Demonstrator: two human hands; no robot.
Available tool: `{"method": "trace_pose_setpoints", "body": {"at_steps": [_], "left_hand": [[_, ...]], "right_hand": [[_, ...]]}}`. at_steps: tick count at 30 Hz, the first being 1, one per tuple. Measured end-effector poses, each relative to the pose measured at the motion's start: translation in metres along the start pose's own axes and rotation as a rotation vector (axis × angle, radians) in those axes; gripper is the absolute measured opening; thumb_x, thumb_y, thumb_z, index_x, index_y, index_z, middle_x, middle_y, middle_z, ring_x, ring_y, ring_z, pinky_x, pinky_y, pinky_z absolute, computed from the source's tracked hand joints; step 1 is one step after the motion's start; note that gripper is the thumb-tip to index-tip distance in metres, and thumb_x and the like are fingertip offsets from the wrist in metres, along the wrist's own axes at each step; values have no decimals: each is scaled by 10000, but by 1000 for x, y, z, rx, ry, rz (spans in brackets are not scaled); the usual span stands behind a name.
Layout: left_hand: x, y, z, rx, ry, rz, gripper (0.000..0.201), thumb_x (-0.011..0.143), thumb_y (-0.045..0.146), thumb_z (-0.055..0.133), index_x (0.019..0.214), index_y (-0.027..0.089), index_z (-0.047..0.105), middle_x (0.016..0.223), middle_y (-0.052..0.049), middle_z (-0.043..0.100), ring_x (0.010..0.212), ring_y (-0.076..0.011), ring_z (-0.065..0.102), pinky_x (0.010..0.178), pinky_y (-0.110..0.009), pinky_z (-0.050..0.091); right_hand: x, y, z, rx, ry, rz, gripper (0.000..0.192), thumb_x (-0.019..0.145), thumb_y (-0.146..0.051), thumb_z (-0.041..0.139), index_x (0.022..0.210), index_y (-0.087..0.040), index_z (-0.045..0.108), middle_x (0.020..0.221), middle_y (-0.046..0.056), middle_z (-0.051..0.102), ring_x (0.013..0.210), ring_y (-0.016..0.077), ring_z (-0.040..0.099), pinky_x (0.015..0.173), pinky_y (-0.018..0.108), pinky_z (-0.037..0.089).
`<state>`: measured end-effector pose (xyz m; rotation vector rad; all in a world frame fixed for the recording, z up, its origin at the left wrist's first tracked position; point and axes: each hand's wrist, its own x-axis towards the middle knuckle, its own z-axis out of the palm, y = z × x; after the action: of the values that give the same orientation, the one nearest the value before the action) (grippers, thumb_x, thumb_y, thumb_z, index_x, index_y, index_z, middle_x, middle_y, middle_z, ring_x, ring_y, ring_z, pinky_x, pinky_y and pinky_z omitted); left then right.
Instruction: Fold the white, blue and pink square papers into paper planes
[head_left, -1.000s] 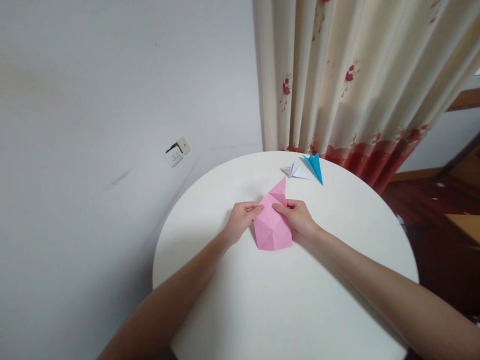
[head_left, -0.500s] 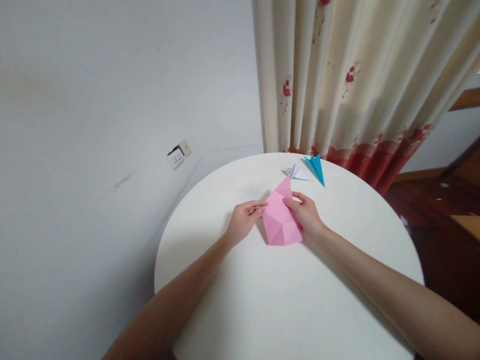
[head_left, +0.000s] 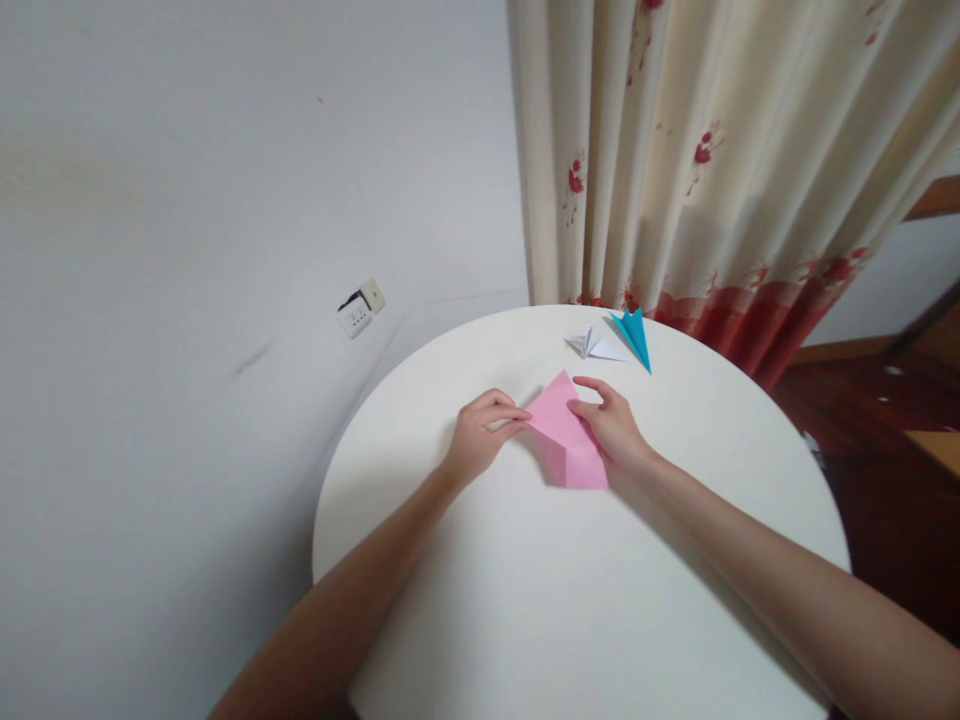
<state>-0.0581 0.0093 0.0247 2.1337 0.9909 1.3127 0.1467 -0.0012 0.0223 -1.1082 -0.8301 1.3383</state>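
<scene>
A creased sheet of pink paper is held between my two hands over the round white table. My left hand pinches its left corner between thumb and fingertips. On the other side, my right hand grips the right edge, thumb on top and some fingers hidden beneath, with the index finger reaching past the paper. The sheet is partly folded, with a pointed tip facing away from me and a crease running down its lower part.
Beyond the pink paper lie a white folded paper piece and a blue folded paper plane, near the table's far edge. A wall with a socket stands on the left. A floral curtain hangs behind the table.
The left side of the pink paper has been drawn out to a corner, and its far tip has come down toward me. My left hand now pinches that corner.
</scene>
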Motion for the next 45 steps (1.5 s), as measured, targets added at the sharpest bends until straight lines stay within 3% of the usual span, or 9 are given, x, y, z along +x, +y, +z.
{"method": "trace_pose_setpoints", "body": {"at_steps": [5,8,11,16,23,28,33,36,45], "left_hand": [[2,3,-1,-78,55,-63,151,819,343,718,792,198,755,906,-75,683,892,-190,626,863,-320,476],[2,5,2,-209,101,-260,227,795,390,722,800,163,717,802,-64,705,779,-174,641,775,-294,501],[2,5,7,-272,150,-384,297,726,426,768,799,144,709,730,-47,692,685,-151,615,669,-260,487],[2,4,7,-275,143,-412,304,705,410,786,811,129,735,726,-51,697,647,-128,587,622,-236,461],[3,32,-9,-279,158,-478,320,670,406,806,818,127,754,686,-44,681,598,-118,557,563,-228,444],[1,52,-13,-288,59,-544,324,648,407,816,807,130,764,654,-43,667,566,-114,537,523,-222,414],[1,41,-12,-263,-33,-577,297,649,387,818,788,129,767,674,-52,687,583,-114,543,532,-217,394],[1,33,-12,-328,-77,-607,294,658,390,820,792,134,762,723,-58,709,619,-121,574,574,-222,420],[-4,21,-1,-364,-245,-687,349,656,401,831,853,118,772,772,-92,743,635,-159,631,596,-250,451]], "right_hand": [[4,-2,-6,-127,-169,1,250,665,-322,747,854,-166,696,675,45,699,543,160,580,493,255,401],[10,-4,-14,-319,-171,-152,300,676,-424,759,828,-166,731,652,30,678,549,148,529,509,259,362],[15,-13,-21,-310,-99,-260,407,743,-562,690,873,-183,755,831,66,728,716,185,590,620,276,418],[14,-33,-30,-80,-310,-4,642,832,-735,465,922,-177,769,967,122,742,887,233,647,762,310,465],[-7,-58,-34,-105,-495,23,640,783,-735,553,1017,-181,770,996,124,741,924,267,649,823,357,489],[-17,-60,-29,-256,-602,-18,386,733,-492,750,915,-153,787,914,106,753,837,237,653,737,320,488],[-13,-45,-30,-467,-664,50,227,683,-345,784,785,-142,792,650,39,698,540,111,506,512,236,352],[-9,-35,-29,-499,-615,60,196,662,-315,788,745,-137,784,563,11,635,486,85,430,474,227,292],[-9,-12,-16,-540,-557,27,283,688,-432,750,661,-151,738,547,9,600,462,94,422,442,230,294]]}}
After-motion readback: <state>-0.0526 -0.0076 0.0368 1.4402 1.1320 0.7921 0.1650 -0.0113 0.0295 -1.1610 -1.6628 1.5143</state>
